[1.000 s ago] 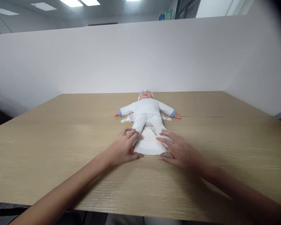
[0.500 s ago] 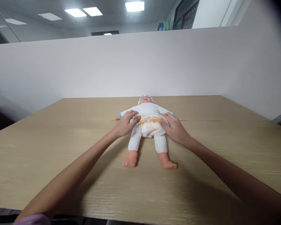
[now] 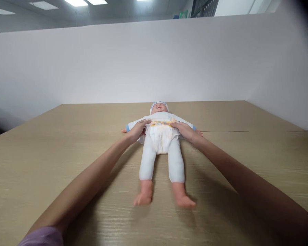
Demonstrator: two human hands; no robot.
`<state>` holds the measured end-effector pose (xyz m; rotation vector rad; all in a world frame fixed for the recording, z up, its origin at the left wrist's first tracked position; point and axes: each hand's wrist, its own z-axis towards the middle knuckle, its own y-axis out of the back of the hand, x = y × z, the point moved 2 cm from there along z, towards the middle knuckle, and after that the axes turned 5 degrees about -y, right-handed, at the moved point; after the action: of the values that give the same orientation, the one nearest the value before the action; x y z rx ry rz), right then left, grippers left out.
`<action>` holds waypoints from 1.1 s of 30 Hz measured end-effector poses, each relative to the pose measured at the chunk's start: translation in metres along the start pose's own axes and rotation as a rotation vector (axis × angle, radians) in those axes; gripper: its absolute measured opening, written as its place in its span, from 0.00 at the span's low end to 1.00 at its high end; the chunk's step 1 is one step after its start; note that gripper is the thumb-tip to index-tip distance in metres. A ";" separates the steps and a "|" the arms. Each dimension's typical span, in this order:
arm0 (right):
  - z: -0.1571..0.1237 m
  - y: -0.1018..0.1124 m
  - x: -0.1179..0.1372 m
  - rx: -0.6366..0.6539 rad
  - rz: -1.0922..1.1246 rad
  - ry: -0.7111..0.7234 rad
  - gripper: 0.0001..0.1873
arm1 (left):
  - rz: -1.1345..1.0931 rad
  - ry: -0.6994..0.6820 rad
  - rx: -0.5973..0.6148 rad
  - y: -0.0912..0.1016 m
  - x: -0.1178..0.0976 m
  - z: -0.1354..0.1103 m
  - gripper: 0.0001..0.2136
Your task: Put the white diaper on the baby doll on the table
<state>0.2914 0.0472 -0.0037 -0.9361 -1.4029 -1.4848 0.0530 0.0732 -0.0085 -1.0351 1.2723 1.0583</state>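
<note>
A baby doll (image 3: 149, 162) in a white outfit and printed cap lies on its back, feet toward me and arms spread. Around its hips sits a white diaper (image 3: 162, 138) with a yellow-orange printed waistband. My left hand (image 3: 139, 130) holds the diaper at the left end of the waistband, fingers bent over the edge. At the opposite end, my right hand (image 3: 183, 129) grips the waistband, its fingertips resting on the front. The thumbs are partly hidden. White side flaps of the diaper show below both hands.
The doll lies on a wide wooden table (image 3: 66, 153) with a seam running across it. A white partition (image 3: 118, 65) rises behind the far edge and along the right side. Ceiling lights show above it.
The view has tilted down and the doll looks larger. Both hands have closed in on the waistband ends, and the diaper front sits higher and flatter.
</note>
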 end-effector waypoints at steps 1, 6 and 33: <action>-0.010 0.002 0.000 0.014 0.008 -0.018 0.18 | -0.036 0.013 0.031 0.000 -0.001 -0.010 0.13; -0.056 0.016 -0.008 0.039 -0.005 -0.087 0.25 | -0.102 0.101 0.158 -0.001 -0.007 -0.057 0.14; -0.103 0.046 -0.068 -0.236 -0.618 0.039 0.18 | 1.101 -0.570 0.304 -0.086 -0.053 -0.075 0.20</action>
<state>0.3622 -0.0488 -0.0600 -0.6258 -1.5942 -2.1490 0.1202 -0.0200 0.0424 0.3098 1.4351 1.7225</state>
